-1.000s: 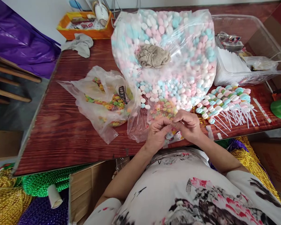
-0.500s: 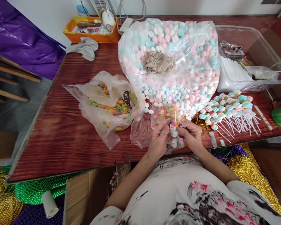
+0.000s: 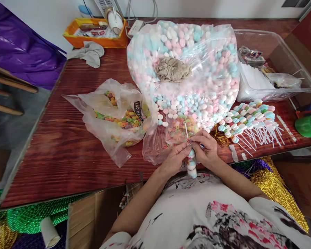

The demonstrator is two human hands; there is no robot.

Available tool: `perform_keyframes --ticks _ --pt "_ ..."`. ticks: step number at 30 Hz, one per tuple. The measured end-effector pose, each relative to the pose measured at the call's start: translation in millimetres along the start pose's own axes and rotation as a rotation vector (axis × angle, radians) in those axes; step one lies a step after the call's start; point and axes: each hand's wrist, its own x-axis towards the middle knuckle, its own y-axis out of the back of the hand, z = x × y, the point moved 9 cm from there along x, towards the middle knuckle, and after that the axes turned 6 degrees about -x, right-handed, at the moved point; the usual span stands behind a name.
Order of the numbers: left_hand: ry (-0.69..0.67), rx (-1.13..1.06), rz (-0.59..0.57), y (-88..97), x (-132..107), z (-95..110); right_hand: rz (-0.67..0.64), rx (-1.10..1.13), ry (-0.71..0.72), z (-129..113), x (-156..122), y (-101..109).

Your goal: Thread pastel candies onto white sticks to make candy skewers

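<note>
Between my hands is a candy skewer [image 3: 191, 168] of pastel discs in a clear printed wrapper. Its white stick points up and away from me, and its candy end hangs down by my shirt. My left hand [image 3: 174, 159] is closed, pinching the wrapper where the stick comes out. From the other side, my right hand [image 3: 206, 148] pinches the same spot, its fingers bent round the neck. Just beyond my fingers lies a clear bag of colourful rings [image 3: 180, 129]. Right of my right hand is some gold twist tie [image 3: 219, 135], partly hidden.
A large bag of pastel discs [image 3: 197, 86] with a beige cloth [image 3: 173, 70] on it fills the middle. A bag of ring pieces [image 3: 131, 119] lies left. Finished-looking skewers [image 3: 248, 119], a clear bin [image 3: 277, 90] and green tape [image 3: 304, 126] are right. The table's front edge is close.
The skewer has tilted and come down towards me, its candy end now lower by my shirt. Both hands have drawn closer together round the wrapper's neck. The view has shifted slightly.
</note>
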Motion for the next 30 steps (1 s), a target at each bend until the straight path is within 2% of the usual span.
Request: perform_keyframes --ticks 2,3,6,8,12,13,15,17,19,21,23,25,27,29,30 --pt "0.058 -0.113 0.005 -0.6 1 -3 -0.049 -0.048 0.052 -3 7 7" --pt "0.08 -0.161 -0.022 -3.0 0 -2 -0.099 -0.11 0.135 -9 10 10" --pt "0.144 -0.257 -0.178 -14.2 -6 4 -0.373 -0.352 0.511 -32 8 7" --pt "0.205 -0.255 -0.28 -21.1 -13 5 -0.554 -0.432 0.663 -36 4 3" --pt "0.306 -0.072 -0.468 -34.2 -27 2 -0.748 -0.433 0.673 -36 3 -2" --pt "0.271 0.025 -0.48 -34.5 -27 4 -0.774 -0.433 0.65 -35 3 -5" --pt "0.09 0.33 -0.428 -30.3 -23 15 -0.795 -0.444 0.571 -30 5 -11" --pt "-0.163 0.719 -0.308 -26.3 -19 30 -0.837 -0.468 0.442 -18 6 -18" --pt "-0.375 1.023 -0.182 -26.2 -20 42 -0.943 -0.477 0.308 -3 2 -27" --pt "-0.463 1.145 -0.101 -25.0 -19 46 -1.004 -0.507 0.239 7 0 -30" --pt "-0.435 1.074 -0.056 -17.9 -14 47 -0.921 -0.566 0.287 2 7 -24" --pt "-0.295 0.829 -0.09 -10.2 -7 41 -0.783 -0.59 0.418 -14 14 -14" --pt "-0.074 0.492 -0.212 -11.7 -4 27 -0.723 -0.527 0.557 -32 14 -6" --pt "0.136 0.203 -0.344 -22.3 -8 13 -0.739 -0.458 0.638 -41 11 -3" --pt "0.194 0.129 -0.384 -27.4 -11 10 -0.761 -0.443 0.651 -41 10 -2"
